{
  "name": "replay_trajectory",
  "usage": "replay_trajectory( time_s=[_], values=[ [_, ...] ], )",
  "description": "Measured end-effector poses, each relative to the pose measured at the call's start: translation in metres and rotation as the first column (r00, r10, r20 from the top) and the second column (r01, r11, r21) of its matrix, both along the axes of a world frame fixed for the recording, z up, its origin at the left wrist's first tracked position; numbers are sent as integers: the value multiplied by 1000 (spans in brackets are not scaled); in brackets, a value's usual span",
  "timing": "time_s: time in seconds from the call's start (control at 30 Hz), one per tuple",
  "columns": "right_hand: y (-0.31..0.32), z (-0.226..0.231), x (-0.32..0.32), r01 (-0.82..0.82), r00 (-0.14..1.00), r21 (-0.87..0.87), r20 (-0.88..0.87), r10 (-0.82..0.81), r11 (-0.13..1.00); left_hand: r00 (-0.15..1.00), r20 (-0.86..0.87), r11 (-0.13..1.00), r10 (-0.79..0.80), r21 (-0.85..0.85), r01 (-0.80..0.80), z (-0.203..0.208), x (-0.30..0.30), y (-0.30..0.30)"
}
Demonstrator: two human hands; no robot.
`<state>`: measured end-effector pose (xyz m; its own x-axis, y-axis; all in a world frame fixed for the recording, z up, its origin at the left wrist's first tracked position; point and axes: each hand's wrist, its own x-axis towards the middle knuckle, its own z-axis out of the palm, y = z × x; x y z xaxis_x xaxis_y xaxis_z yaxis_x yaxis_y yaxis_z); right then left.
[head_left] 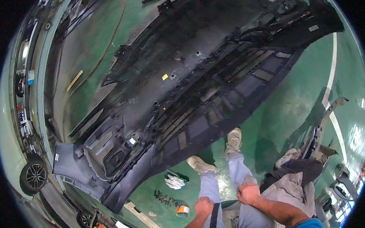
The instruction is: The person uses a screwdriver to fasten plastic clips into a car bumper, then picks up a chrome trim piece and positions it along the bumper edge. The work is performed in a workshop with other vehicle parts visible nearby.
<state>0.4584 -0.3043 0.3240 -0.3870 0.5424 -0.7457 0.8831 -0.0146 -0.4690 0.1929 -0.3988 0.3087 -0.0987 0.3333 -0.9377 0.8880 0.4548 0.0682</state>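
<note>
My left hand (203, 206) rests on my left trouser leg with its fingers curled in, and nothing shows in it. A black strap (214, 219) hangs beside it. On my other leg my right hand (248, 192) lies closed like a fist, also with nothing visible in it. Beyond my shoes stretches a large black car bumper cover (230, 93), inner side up, apart from both hands. White gloves (175, 182), a cluster of small dark clips (166, 198) and an orange-and-white tape roll (182, 211) lie on the floor left of my legs.
Close on my right is another person's beige-clothed leg (289, 188), beside a long curved bar-like part (319, 128). A car wheel (33, 177) stands at the left. A yellow strip (74, 80) lies on the green floor, and a white line (333, 66) runs along the right.
</note>
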Motion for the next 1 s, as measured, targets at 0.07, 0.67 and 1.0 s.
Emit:
replay_trajectory(
  time_s=[0.07, 0.67, 1.0],
  values=[
    [-1, 0, -2, 25, 1000, 57, -18, -24, 998, 1000, 4, 996, 21, 81, -21, -2, -6, -9],
    [12, 13, -5, 389, 914, 208, 33, -404, 897, 972, 118, 938, 204, 260, -229, 42, -119, 141],
    [-69, 92, 80, 977, 212, -55, 400, -892, 207, 801, 468, 877, -373, 459, 140, 147, -108, 287]
  ],
)
